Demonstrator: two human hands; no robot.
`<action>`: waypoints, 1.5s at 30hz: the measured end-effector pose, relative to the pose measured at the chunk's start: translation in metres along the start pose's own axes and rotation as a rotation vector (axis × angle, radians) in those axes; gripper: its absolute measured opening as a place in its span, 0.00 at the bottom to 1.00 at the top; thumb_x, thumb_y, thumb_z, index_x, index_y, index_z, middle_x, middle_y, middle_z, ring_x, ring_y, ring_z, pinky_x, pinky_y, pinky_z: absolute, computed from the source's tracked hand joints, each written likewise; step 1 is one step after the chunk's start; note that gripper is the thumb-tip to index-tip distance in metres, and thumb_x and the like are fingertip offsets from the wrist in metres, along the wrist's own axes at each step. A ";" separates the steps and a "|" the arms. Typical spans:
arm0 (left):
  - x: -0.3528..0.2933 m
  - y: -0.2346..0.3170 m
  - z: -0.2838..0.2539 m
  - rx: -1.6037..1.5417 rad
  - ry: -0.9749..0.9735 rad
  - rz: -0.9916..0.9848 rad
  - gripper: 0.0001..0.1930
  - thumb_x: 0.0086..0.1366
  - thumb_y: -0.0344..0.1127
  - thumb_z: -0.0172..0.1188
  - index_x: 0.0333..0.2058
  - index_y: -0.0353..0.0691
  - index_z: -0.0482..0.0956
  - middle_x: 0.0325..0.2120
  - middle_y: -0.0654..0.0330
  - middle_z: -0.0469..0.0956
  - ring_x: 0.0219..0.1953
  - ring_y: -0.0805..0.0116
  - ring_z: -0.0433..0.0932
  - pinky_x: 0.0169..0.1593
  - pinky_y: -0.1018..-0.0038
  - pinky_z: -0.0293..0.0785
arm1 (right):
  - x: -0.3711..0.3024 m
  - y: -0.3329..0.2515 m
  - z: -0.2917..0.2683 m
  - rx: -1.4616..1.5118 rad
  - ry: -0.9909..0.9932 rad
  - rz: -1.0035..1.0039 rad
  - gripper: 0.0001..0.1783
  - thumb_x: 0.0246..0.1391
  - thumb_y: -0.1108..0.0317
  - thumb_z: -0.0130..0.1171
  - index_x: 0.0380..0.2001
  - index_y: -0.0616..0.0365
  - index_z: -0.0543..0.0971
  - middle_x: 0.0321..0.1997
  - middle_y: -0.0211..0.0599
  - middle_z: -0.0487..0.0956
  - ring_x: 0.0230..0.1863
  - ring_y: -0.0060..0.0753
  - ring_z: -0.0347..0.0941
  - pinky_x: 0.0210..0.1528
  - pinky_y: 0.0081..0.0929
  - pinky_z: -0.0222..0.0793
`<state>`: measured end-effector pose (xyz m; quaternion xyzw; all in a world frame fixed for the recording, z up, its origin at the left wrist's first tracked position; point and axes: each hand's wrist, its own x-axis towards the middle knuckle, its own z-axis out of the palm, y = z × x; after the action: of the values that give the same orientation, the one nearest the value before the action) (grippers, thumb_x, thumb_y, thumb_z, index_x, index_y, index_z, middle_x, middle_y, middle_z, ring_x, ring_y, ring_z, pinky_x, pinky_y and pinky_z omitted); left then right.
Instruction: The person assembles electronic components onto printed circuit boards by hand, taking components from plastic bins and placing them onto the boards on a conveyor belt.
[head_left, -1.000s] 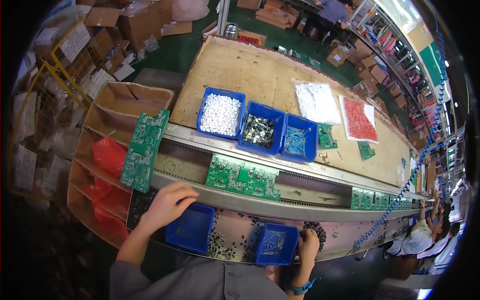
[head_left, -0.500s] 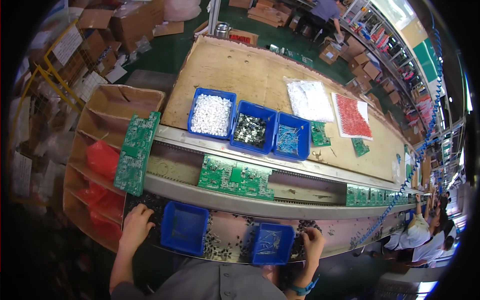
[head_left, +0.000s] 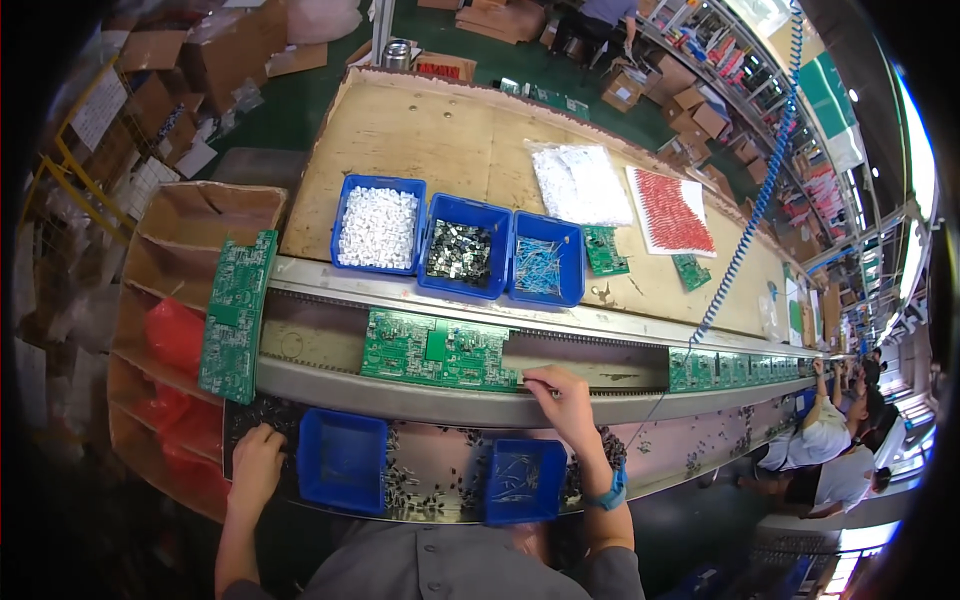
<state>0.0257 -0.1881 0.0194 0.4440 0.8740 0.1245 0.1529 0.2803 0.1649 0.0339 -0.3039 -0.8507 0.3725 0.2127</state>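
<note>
My right hand (head_left: 562, 400) reaches over the conveyor rail to the right end of a green circuit board (head_left: 436, 350). Its thumb and fingertips are pinched at the board's lower right corner; anything between them is too small to make out. My left hand (head_left: 257, 462) is down at the pile of small black components (head_left: 262, 415) at the bench's left end, fingers curled together, their tips partly hidden. Between my arms stand a blue bin (head_left: 343, 460), nearly bare inside, and a smaller blue bin (head_left: 523, 482) holding a few thin wire-leaded parts.
Beyond the conveyor stand blue bins of white parts (head_left: 378, 228), dark metallic parts (head_left: 460, 252) and blue-leaded parts (head_left: 540, 265). Another circuit board (head_left: 236, 315) leans at the left by a cardboard rack (head_left: 205, 205). More boards (head_left: 740, 370) line the track rightward, towards co-workers.
My right hand has gone from the black components beside the smaller bin up and left to the circuit board's right end. My left hand stays at its pile. The whole view has shifted somewhat.
</note>
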 end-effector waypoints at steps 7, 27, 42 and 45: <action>-0.002 -0.002 0.002 0.013 -0.001 0.008 0.06 0.45 0.24 0.62 0.25 0.36 0.76 0.28 0.55 0.71 0.35 0.54 0.73 0.39 0.62 0.70 | 0.010 0.011 0.020 0.015 -0.099 -0.058 0.07 0.48 0.77 0.60 0.33 0.63 0.79 0.30 0.43 0.78 0.28 0.40 0.76 0.29 0.27 0.72; 0.000 -0.006 0.006 0.013 0.025 0.071 0.08 0.43 0.27 0.65 0.26 0.39 0.78 0.27 0.57 0.70 0.35 0.56 0.73 0.39 0.63 0.69 | 0.012 0.009 0.022 -0.025 -0.129 -0.110 0.06 0.47 0.79 0.59 0.31 0.63 0.78 0.28 0.42 0.76 0.26 0.42 0.75 0.28 0.29 0.71; 0.007 0.015 -0.022 -0.499 0.137 -0.064 0.06 0.49 0.20 0.62 0.28 0.33 0.78 0.27 0.55 0.76 0.26 0.65 0.76 0.29 0.75 0.71 | 0.012 0.006 0.023 -0.208 -0.117 -0.295 0.07 0.44 0.78 0.59 0.30 0.59 0.79 0.31 0.39 0.78 0.33 0.45 0.75 0.35 0.34 0.72; 0.018 0.031 -0.034 -0.669 0.117 -0.044 0.06 0.50 0.19 0.62 0.29 0.32 0.78 0.26 0.57 0.77 0.26 0.72 0.76 0.29 0.80 0.71 | 0.011 0.005 0.027 -0.300 -0.101 -0.371 0.06 0.44 0.77 0.60 0.29 0.57 0.80 0.31 0.38 0.78 0.32 0.43 0.75 0.34 0.33 0.72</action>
<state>0.0251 -0.1584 0.0588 0.3423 0.8014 0.4264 0.2422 0.2585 0.1617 0.0148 -0.1519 -0.9473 0.2111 0.1870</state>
